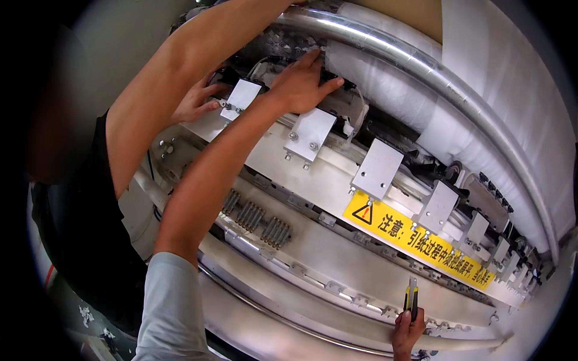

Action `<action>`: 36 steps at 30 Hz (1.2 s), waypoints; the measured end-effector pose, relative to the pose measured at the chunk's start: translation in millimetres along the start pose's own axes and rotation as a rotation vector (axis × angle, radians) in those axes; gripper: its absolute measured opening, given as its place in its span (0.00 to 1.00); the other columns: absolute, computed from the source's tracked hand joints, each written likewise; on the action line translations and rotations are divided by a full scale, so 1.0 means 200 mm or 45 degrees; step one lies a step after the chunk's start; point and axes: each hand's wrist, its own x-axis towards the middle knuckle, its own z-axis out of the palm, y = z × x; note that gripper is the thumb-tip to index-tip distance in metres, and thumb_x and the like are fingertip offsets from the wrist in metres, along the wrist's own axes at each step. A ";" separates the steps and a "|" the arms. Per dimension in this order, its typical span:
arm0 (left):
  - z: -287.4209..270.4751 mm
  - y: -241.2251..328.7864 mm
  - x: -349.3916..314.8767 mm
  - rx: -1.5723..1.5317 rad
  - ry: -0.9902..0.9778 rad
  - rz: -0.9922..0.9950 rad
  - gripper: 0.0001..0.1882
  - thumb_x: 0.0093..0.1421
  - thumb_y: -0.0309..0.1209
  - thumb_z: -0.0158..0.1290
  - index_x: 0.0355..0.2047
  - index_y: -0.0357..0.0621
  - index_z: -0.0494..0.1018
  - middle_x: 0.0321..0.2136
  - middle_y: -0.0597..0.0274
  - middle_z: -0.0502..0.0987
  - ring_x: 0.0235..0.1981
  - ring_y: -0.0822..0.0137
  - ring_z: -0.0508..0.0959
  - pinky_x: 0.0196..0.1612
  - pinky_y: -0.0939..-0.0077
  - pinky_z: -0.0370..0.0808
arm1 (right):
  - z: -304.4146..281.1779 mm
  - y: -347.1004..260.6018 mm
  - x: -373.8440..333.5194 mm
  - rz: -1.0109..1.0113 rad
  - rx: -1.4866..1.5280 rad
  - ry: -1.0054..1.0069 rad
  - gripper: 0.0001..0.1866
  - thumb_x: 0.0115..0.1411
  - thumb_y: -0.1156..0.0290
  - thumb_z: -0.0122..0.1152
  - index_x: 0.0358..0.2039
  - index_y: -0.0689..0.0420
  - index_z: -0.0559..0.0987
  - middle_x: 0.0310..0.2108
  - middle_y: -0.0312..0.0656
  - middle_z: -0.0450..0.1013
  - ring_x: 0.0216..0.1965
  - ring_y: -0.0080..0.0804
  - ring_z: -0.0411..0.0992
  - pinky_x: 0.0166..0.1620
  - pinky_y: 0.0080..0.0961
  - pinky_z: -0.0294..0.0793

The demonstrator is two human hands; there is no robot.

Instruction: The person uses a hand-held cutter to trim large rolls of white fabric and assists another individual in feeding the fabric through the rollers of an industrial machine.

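Note:
My left hand [299, 86] reaches up over the machine, fingers spread and stretched toward dark parts beside the white paper roll [373, 78]. Just below its palm is a silver metal block [311, 129] with two bolts. Low at the right, my right hand [409, 331] grips a yellow and black utility knife [412, 299], its blade pointing up. Another person's hand [195, 101] is at a similar metal block [243, 95] left of mine. That person's other arm [192, 54] stretches toward the upper end of the shiny metal bar [385, 39]; its hand is mostly cut off.
More metal blocks [378, 168] run along the rail toward the lower right, above a yellow warning label [415, 240]. Several springs [276, 233] lie on the cream ledge below. The co-worker's black-clothed body [84, 240] fills the left side.

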 end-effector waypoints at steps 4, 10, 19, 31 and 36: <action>0.00 0.00 0.00 0.049 -0.022 0.004 0.51 0.71 0.67 0.32 0.70 0.26 0.57 0.76 0.45 0.48 0.75 0.50 0.54 0.75 0.61 0.52 | 0.01 0.01 0.00 0.066 0.132 -0.001 0.16 0.73 0.60 0.54 0.34 0.59 0.69 0.18 0.32 0.68 0.18 0.15 0.63 0.21 0.16 0.61; -0.01 0.00 -0.01 0.066 -0.039 0.023 0.51 0.71 0.66 0.32 0.70 0.24 0.56 0.76 0.45 0.48 0.75 0.50 0.53 0.75 0.61 0.54 | 0.01 0.00 0.00 0.054 0.071 -0.003 0.15 0.74 0.61 0.53 0.34 0.58 0.69 0.19 0.32 0.68 0.18 0.14 0.62 0.21 0.16 0.61; -0.01 0.01 -0.02 0.042 -0.030 -0.008 0.49 0.71 0.65 0.34 0.69 0.25 0.58 0.75 0.43 0.50 0.74 0.48 0.56 0.74 0.59 0.56 | 0.02 -0.06 0.00 -0.019 0.018 -0.018 0.16 0.74 0.59 0.52 0.34 0.58 0.67 0.19 0.32 0.68 0.18 0.14 0.62 0.20 0.16 0.60; 0.02 -0.04 -0.02 0.041 0.029 -0.079 0.53 0.69 0.68 0.35 0.70 0.26 0.55 0.75 0.40 0.48 0.74 0.45 0.54 0.75 0.58 0.52 | 0.03 -0.06 -0.01 -0.036 -0.072 -0.023 0.17 0.74 0.58 0.52 0.35 0.59 0.68 0.20 0.33 0.68 0.18 0.15 0.63 0.21 0.17 0.62; 0.05 -0.03 0.00 0.005 0.060 -0.051 0.52 0.69 0.68 0.37 0.68 0.23 0.59 0.73 0.37 0.52 0.73 0.44 0.56 0.74 0.56 0.54 | 0.02 -0.10 -0.01 -0.043 -0.079 -0.020 0.17 0.74 0.58 0.51 0.35 0.59 0.68 0.20 0.34 0.69 0.17 0.17 0.64 0.21 0.18 0.63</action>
